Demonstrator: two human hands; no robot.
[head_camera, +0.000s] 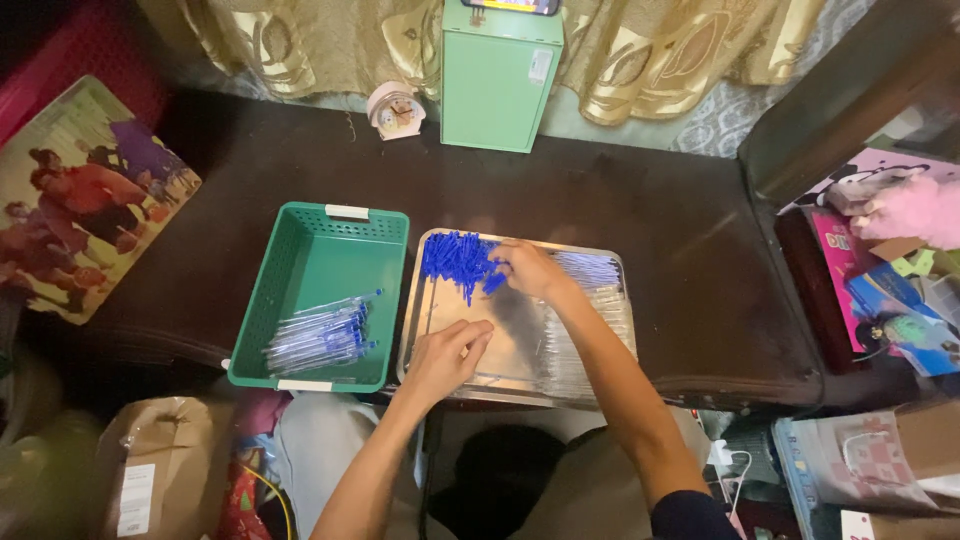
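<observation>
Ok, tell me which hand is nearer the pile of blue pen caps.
Right. The right hand touches the pile of blue pen caps from its right edge; the left hand sits lower on the metal tray, apart from it.

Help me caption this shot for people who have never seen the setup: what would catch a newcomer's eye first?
The heap of blue caps at the far left of the metal tray, with the right hand reaching into it. The left hand rests nearer on the tray, and clear tubes fill its right side. Left of it, a green basket holds capped pens.
</observation>
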